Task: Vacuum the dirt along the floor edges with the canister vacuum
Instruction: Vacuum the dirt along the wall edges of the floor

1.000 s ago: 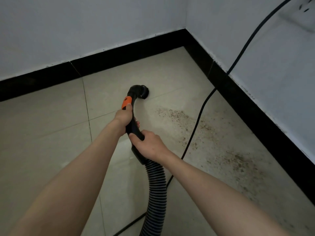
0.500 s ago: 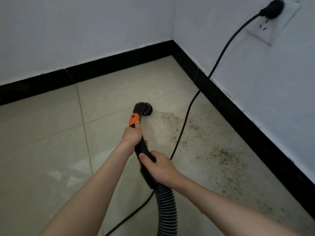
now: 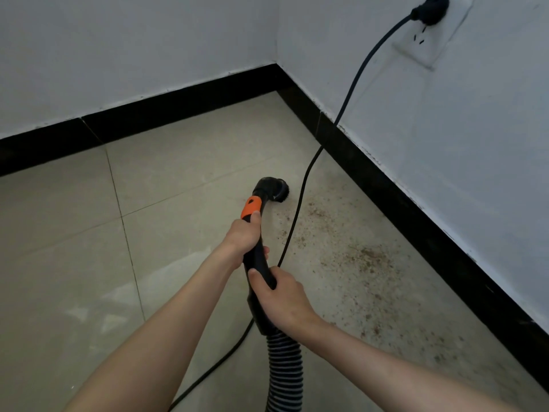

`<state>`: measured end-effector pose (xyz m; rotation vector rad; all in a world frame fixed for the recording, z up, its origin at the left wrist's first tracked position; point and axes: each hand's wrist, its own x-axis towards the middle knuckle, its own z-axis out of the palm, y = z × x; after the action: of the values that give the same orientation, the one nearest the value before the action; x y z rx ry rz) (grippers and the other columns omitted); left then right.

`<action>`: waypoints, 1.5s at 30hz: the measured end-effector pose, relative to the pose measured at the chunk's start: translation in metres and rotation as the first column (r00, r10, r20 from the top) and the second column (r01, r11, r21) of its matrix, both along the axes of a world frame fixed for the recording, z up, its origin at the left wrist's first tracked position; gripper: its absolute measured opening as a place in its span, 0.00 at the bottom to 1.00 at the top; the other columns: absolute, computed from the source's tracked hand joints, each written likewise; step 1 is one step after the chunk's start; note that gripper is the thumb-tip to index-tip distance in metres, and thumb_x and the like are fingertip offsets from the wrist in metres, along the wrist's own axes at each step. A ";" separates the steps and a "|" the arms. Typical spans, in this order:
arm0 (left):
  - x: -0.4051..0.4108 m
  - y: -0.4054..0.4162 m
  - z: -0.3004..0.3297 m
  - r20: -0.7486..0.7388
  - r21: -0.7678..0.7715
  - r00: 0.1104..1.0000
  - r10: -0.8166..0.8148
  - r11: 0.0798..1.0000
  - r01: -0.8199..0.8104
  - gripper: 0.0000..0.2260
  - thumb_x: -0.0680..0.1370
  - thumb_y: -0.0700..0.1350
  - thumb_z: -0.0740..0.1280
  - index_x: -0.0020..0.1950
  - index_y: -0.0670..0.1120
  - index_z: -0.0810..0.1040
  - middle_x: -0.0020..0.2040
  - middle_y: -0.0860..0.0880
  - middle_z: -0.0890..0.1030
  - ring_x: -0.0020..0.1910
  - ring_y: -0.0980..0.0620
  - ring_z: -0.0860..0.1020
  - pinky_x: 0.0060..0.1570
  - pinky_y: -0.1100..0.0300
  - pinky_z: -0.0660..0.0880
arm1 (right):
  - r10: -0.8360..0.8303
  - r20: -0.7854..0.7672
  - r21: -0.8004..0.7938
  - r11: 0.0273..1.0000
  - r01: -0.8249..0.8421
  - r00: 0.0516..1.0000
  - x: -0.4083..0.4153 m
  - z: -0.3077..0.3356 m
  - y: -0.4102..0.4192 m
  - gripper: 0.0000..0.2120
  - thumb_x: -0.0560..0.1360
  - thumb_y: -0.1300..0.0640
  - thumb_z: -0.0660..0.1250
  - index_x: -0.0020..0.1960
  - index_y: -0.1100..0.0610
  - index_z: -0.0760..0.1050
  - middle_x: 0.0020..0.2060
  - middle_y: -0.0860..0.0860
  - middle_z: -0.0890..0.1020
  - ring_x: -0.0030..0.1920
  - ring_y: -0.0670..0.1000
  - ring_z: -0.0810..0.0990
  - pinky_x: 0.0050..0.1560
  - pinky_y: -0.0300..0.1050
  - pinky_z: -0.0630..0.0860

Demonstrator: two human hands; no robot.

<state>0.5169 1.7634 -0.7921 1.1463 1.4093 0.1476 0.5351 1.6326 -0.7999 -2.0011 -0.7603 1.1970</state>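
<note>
Compared with the frame 1 s earlier, the view is raised and turned right: the wall socket [image 3: 427,34] and the black plug [image 3: 429,8] seated in it are now seen whole, where only a corner of the socket plate showed before. The brush nozzle [image 3: 274,190] is shifted rightward on the floor [image 3: 74,248], now just beside the near edge of the dirt [image 3: 368,257], which is scattered along the black skirting [image 3: 416,209] of the right wall. The power cord [image 3: 300,203] is seen hanging from the plug, crossing the skirting and trailing over the floor just right of the nozzle, passing behind the handle [image 3: 258,260]. Both hands are held on the handle as before. The left hand [image 3: 242,236] is wrapped round the upper part, its grip closed fully, with the thumb laid just below the orange slider [image 3: 251,207]. The right hand [image 3: 282,298] is closed round the lower part of the handle, just above the point where the ribbed hose [image 3: 285,370] is joined. The hose is led down out of the bottom edge of the view. The canister itself is not seen. No brand, label or writing can be read on the handle, hose, plug or socket
</note>
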 end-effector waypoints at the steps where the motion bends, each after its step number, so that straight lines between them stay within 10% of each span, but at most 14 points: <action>1: 0.003 -0.001 0.000 0.008 -0.002 1.000 -0.016 1.000 0.016 0.17 0.82 0.53 0.54 0.42 0.41 0.65 0.38 0.42 0.72 0.28 0.46 0.75 0.37 0.53 0.78 | -0.014 0.003 -0.003 1.000 0.014 1.000 0.001 0.000 -0.001 0.16 0.77 0.39 0.59 0.44 0.51 0.73 0.43 0.52 0.82 0.45 0.53 0.82 0.52 0.53 0.79; 13: 0.032 0.003 -0.004 0.020 0.049 0.994 -0.108 0.993 0.107 0.17 0.82 0.54 0.54 0.46 0.40 0.67 0.35 0.43 0.73 0.28 0.46 0.75 0.38 0.53 0.78 | -0.094 0.020 0.031 0.995 0.093 0.995 0.021 -0.007 0.006 0.15 0.77 0.41 0.60 0.43 0.52 0.73 0.43 0.54 0.82 0.44 0.54 0.82 0.50 0.53 0.80; 28: -0.051 0.036 -0.001 0.016 0.054 0.966 0.256 0.965 -0.257 0.15 0.83 0.52 0.54 0.54 0.39 0.65 0.37 0.43 0.73 0.31 0.46 0.74 0.39 0.52 0.76 | 0.289 -0.064 0.055 0.957 -0.285 0.955 -0.011 0.008 0.048 0.15 0.78 0.42 0.60 0.39 0.51 0.70 0.36 0.48 0.78 0.38 0.50 0.78 0.39 0.43 0.75; 33: -0.059 0.023 -0.001 0.007 0.033 0.962 0.271 0.962 -0.271 0.16 0.83 0.52 0.54 0.42 0.41 0.65 0.37 0.43 0.72 0.31 0.45 0.74 0.45 0.49 0.77 | 0.309 -0.047 0.047 0.951 -0.307 0.950 -0.017 0.010 0.033 0.16 0.78 0.42 0.60 0.39 0.52 0.70 0.35 0.48 0.77 0.35 0.48 0.77 0.34 0.41 0.72; 45: -0.025 -0.026 0.000 0.036 -0.003 0.991 0.125 0.992 -0.125 0.17 0.82 0.53 0.54 0.42 0.41 0.66 0.36 0.42 0.72 0.28 0.46 0.75 0.33 0.55 0.76 | 0.144 -0.025 -0.009 0.989 -0.145 0.989 -0.004 0.014 -0.023 0.16 0.78 0.40 0.59 0.42 0.52 0.72 0.39 0.50 0.80 0.41 0.52 0.81 0.46 0.49 0.78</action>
<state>0.4917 1.7376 -0.7919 1.0497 1.4492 0.2554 0.5314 1.6096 -0.7862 -1.9633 -0.9013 1.3082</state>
